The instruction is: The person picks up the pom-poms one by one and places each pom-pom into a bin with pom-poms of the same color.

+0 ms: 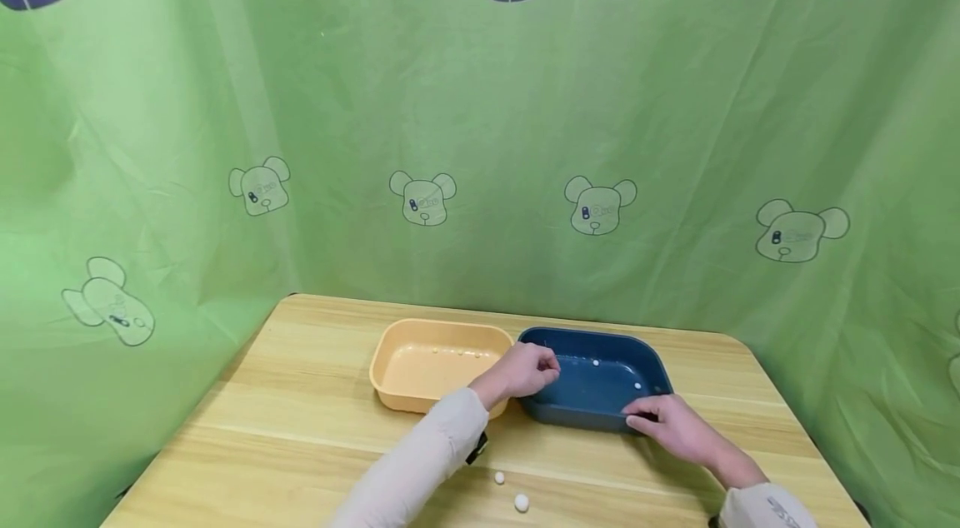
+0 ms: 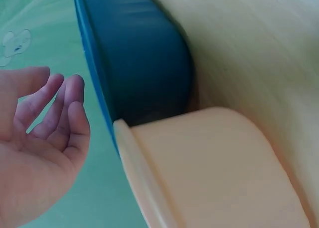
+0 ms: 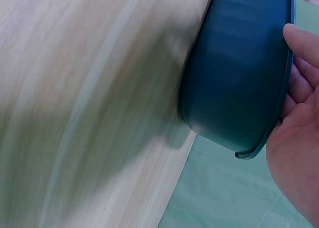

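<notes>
A dark blue basin [image 1: 592,415] stands beside an orange basin [image 1: 405,403] on the table. My right hand [image 1: 675,428] holds the blue basin's near right rim. In the right wrist view the thumb [image 3: 301,41] lies on the rim, with the fingers behind it on the inner side. My left hand [image 1: 525,370] hovers over where the two basins meet. Its fingers [image 2: 75,120] are loosely bent and nothing shows between them and the thumb. Small white balls [image 1: 637,386] lie in the blue basin. Several small yellowish balls [image 1: 460,353] lie in the orange one.
Two white balls, a small one [image 1: 499,478] and a larger one [image 1: 521,503], lie on the wooden table [image 1: 285,395] near its front. A green curtain [image 1: 495,112] with printed bear heads hangs behind and on both sides.
</notes>
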`<state>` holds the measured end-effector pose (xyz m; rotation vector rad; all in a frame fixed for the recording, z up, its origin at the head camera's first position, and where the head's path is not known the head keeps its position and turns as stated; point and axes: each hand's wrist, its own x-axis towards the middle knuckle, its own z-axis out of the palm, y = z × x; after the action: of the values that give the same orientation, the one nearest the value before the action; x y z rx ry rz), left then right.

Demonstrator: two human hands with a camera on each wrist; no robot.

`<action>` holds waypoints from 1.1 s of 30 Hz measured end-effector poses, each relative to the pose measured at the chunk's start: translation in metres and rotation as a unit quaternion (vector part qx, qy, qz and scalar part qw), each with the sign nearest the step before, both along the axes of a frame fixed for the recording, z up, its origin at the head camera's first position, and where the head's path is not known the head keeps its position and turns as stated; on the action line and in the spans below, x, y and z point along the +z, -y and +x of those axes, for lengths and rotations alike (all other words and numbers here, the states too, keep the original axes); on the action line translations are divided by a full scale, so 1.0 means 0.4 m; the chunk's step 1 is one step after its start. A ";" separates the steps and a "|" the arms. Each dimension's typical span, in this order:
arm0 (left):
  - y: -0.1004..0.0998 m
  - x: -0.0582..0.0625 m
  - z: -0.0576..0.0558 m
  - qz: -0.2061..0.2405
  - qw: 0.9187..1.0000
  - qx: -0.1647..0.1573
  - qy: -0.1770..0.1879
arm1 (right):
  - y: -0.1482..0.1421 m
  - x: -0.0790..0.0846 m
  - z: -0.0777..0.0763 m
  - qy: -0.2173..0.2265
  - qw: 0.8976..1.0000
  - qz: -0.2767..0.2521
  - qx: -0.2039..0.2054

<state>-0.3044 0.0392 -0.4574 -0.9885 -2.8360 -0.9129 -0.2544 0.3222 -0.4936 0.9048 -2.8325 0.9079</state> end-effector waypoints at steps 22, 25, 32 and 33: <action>0.162 -0.033 0.141 -0.068 0.990 -0.120 0.022 | 0.001 -0.003 -0.001 0.007 1.000 0.010 -0.012; 0.179 -0.047 0.147 -0.069 0.988 -0.133 0.037 | 0.001 -0.005 -0.001 0.008 1.000 0.011 -0.013; 0.214 -0.069 0.158 -0.089 0.979 -0.169 0.070 | 0.002 -0.004 -0.002 0.003 1.000 0.014 -0.014; 0.218 -0.071 0.159 -0.093 0.978 -0.172 0.070 | 0.002 -0.005 -0.002 0.002 1.000 0.014 -0.013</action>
<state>-0.2407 -0.0478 -0.4860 -1.5338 -2.9635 -0.7722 -0.2553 0.3215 -0.4954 0.8668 -2.8601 0.8696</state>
